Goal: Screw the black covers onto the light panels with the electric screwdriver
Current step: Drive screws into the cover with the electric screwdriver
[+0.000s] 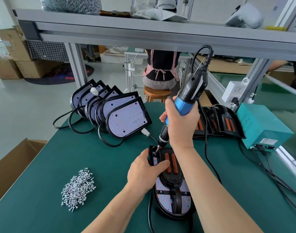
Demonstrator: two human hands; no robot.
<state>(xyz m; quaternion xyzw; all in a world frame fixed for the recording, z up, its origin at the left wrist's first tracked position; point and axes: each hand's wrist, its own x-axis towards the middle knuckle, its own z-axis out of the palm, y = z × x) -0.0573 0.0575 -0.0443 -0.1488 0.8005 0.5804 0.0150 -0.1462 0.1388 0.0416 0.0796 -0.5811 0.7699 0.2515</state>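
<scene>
Screwdriver [192,88] in R hand [182,126], above cover [173,178]

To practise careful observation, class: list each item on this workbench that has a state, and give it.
light panel: flat on mat, black cover laid on it
electric screwdriver: held in right hand, tip at panel's far left corner
left hand: grips panel's edge, thumb on cover
screws: loose pile
bare panels: leaning in a row, uncovered
covered panels: overlapping at right
power box: cables plugged in
</scene>
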